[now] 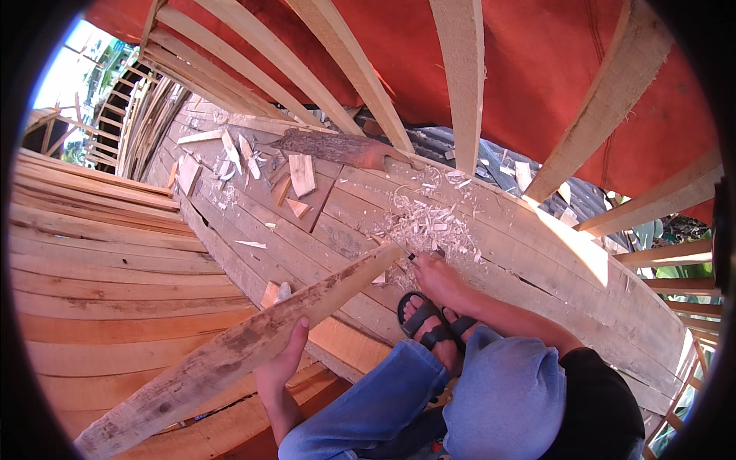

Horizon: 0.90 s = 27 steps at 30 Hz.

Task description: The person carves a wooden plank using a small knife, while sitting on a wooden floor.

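Note:
A long rough-sawn wooden plank (238, 349) slants from the lower left up to the middle of the head view. My left hand (285, 360) grips its lower part, the thumb over the near edge and the other fingers hidden behind the wood. At the plank's far end, my right hand (435, 277) is closed around a tool of which only a small dark part (412, 257) shows; its kind cannot be made out. Just beyond that hand lies a heap of pale wood shavings (433, 222) on the plank floor (537, 253).
My sandalled feet (420, 316) rest close by the right hand. A bark-covered log (333, 148), an offcut block (302, 175) and several scraps lie farther off. Curved timber ribs (464, 84) rise in front of a red tarp (537, 69). Stepped boards (115, 284) fill the left side.

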{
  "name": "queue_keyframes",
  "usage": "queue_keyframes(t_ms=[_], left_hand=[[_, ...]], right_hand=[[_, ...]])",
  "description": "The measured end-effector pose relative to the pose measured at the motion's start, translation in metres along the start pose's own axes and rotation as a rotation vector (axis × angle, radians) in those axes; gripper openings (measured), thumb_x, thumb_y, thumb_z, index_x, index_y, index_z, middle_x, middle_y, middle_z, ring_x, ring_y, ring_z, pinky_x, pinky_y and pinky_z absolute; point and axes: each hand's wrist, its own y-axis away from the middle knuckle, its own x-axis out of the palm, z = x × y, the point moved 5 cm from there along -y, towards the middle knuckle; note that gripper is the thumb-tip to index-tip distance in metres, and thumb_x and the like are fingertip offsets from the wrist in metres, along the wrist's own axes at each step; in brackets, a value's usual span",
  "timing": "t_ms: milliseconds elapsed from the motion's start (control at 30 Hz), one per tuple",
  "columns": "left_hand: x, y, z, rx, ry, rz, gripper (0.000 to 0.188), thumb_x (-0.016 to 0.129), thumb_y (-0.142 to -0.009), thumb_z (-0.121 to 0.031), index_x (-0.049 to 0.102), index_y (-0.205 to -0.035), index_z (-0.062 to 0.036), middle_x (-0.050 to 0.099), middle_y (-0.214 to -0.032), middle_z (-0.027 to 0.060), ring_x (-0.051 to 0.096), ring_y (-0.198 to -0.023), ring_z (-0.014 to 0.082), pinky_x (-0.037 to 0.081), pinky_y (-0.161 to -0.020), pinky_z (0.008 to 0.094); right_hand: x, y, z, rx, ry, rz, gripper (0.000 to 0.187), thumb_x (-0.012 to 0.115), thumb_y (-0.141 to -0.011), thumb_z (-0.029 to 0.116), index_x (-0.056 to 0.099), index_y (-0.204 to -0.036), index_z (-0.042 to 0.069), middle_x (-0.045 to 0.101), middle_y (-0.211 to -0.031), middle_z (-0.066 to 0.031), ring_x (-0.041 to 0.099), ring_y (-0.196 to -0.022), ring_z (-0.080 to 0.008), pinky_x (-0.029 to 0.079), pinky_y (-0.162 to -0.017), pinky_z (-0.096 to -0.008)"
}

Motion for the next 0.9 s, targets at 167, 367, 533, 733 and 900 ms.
queue_keyframes(t_ms=[167, 367, 533, 733, 900], left_hand=[[0.000, -0.004, -0.005, 0.024, 0.032, 0.002, 0.055, 0.067, -0.088, -0.022, 0.047, -0.133, 0.0008, 0.060, -0.121, 0.0121, 0.055, -0.112, 0.0163, 0.040, -0.098, 0.0296], [0.002, -0.003, -0.005, 0.072, 0.020, 0.000, 0.053, 0.067, -0.087, -0.018, 0.047, -0.133, 0.0022, 0.061, -0.120, 0.0115, 0.056, -0.110, 0.0159, 0.042, -0.096, 0.0289], [-0.001, -0.004, -0.007, 0.067, 0.030, -0.021, 0.052, 0.068, -0.087, -0.017, 0.049, -0.131, 0.0022, 0.062, -0.117, 0.0112, 0.058, -0.107, 0.0162, 0.044, -0.094, 0.0297], [-0.001, -0.003, -0.002, 0.038, 0.025, -0.042, 0.051, 0.070, -0.085, -0.020, 0.051, -0.128, 0.0021, 0.063, -0.115, 0.0108, 0.059, -0.105, 0.0162, 0.044, -0.093, 0.0303], [0.001, -0.001, -0.005, 0.080, 0.038, -0.066, 0.052, 0.070, -0.085, -0.020, 0.051, -0.129, 0.0021, 0.063, -0.113, 0.0114, 0.059, -0.105, 0.0159, 0.044, -0.093, 0.0295]], right_hand=[[0.003, -0.010, -0.025, 0.074, 0.038, 0.036, 0.025, 0.051, -0.090, 0.014, 0.044, -0.101, -0.007, 0.060, -0.084, -0.0316, 0.061, -0.079, -0.0479, 0.050, -0.066, -0.0531], [0.007, -0.004, -0.020, -0.007, 0.006, -0.025, 0.025, 0.051, -0.091, 0.016, 0.045, -0.101, -0.006, 0.060, -0.090, -0.0315, 0.061, -0.082, -0.0476, 0.050, -0.068, -0.0517], [-0.010, -0.008, 0.002, 0.022, 0.034, -0.057, 0.025, 0.048, -0.092, 0.017, 0.045, -0.101, -0.006, 0.061, -0.089, -0.0308, 0.061, -0.079, -0.0479, 0.050, -0.067, -0.0522], [0.007, -0.005, -0.029, 0.038, 0.095, 0.043, 0.019, 0.045, -0.089, 0.009, 0.048, -0.101, -0.006, 0.062, -0.088, -0.0307, 0.063, -0.081, -0.0440, 0.051, -0.068, -0.0502], [-0.002, -0.001, -0.011, -0.039, 0.043, -0.106, 0.025, 0.048, -0.092, 0.019, 0.043, -0.101, -0.004, 0.061, -0.090, -0.0308, 0.061, -0.078, -0.0480, 0.049, -0.066, -0.0549]])
